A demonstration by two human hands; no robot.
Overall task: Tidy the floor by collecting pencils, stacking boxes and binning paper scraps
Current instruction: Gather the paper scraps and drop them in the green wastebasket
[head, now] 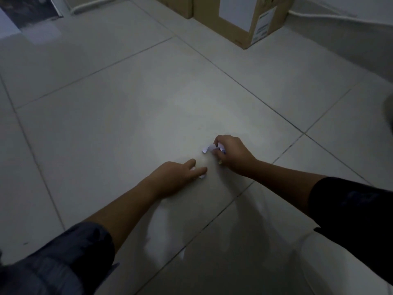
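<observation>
Both my hands are low over the pale tiled floor (pixel 127 103). My right hand (pixel 232 153) curls its fingers round a bunch of white paper scraps (pixel 209 148) that stick out to its left. My left hand (pixel 177 176) lies just left of it, two fingers stretched out, and pinches a small white paper scrap (pixel 201 176) that shows under the fingertips. Another tiny scrap (pixel 182 253) lies on the tile seam near me. No pencils are in view.
Two brown cardboard boxes stand at the far edge: a large one (pixel 240 20) with white labels and another (pixel 176 5) to its left. A white cable (pixel 331 17) runs along the wall at upper right. My knee in light cloth (pixel 340 267) is at lower right.
</observation>
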